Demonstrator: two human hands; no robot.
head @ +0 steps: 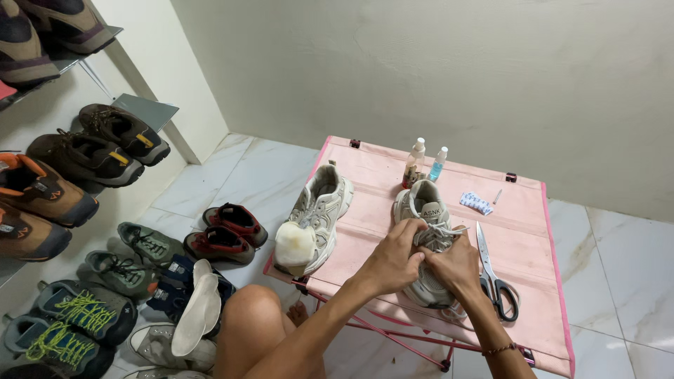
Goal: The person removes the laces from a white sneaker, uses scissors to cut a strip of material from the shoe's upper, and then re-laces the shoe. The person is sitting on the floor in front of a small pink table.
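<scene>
Both hands, left hand (394, 261) and right hand (456, 267), are closed on the grey sneaker's (428, 242) laces near the folding table's (533, 309) front edge; the shoe looks light and soft, best gripped at its midfoot.

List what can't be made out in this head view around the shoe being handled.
- Laces and front of the grey sneaker: covered by the left hand and right hand.
- What the fingertips grip: hidden, hands overlap.
- Small blue-and-white packet: too small to identify.
- Contents of the two small bottles: too small.
- Toe of the second sneaker: hidden behind a pale insole.
- Table legs: mostly under the top.
</scene>
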